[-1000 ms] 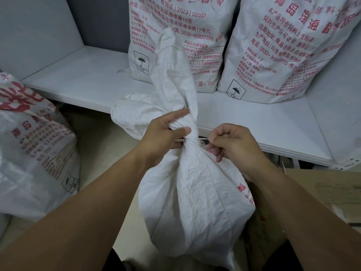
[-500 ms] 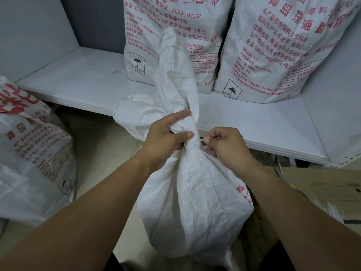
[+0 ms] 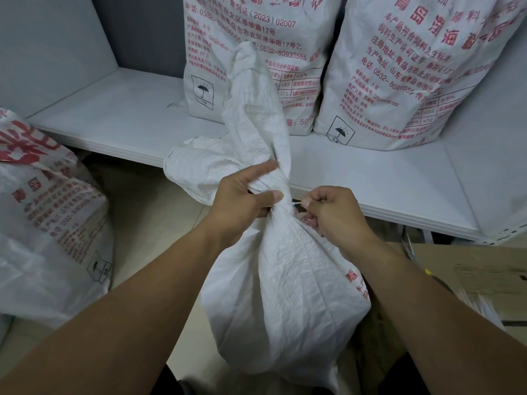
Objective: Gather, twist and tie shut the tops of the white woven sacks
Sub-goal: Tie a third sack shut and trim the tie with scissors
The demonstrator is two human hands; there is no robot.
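Note:
A white woven sack (image 3: 285, 295) stands between my arms, its top gathered into a twisted neck whose loose end rises in front of the shelf. My left hand (image 3: 242, 201) grips that neck from the left, thumb and forefinger stretched across the fabric. My right hand (image 3: 333, 212) is curled just right of the neck and pinches a thin dark tie (image 3: 296, 203) that runs to the neck. How the tie wraps behind the neck is hidden.
Two full printed sacks (image 3: 256, 52) (image 3: 422, 69) stand on a white shelf (image 3: 385, 178) straight ahead. Another printed sack (image 3: 48, 223) lies on the floor at left. A cardboard box (image 3: 470, 269) sits at the right under the shelf.
My right hand drew in against the neck half a second ago and has now moved slightly right again, showing a short stretch of tie. My left hand keeps its grip.

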